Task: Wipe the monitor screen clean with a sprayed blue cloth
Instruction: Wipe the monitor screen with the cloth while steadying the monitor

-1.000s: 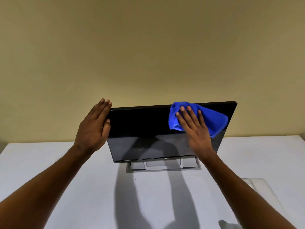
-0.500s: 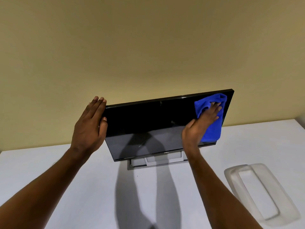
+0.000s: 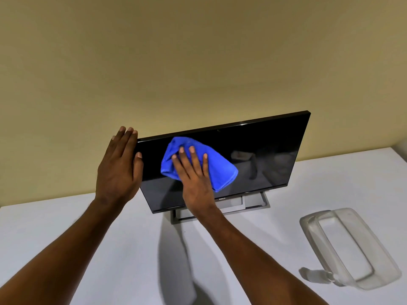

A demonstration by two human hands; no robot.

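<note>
One view only, head-worn, wide-angle. Looks forward and down from above the near edge of the white table (image 3: pixel 66 227), facing the monitor (image 3: pixel 264 155) and beige wall behind it. Close in; both forearms enter from the bottom edge, frame tilted.

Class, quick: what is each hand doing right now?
Left hand: open, flat against the monitor's left edge.
Right hand: open, flat, pressing the cloth on the screen.

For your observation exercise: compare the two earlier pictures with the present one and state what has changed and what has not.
The right hand swept the blue cloth from the screen's upper right corner across to its left half, still pressing it flat. The left hand stayed braced on the monitor's left edge; nothing was let go.
</note>
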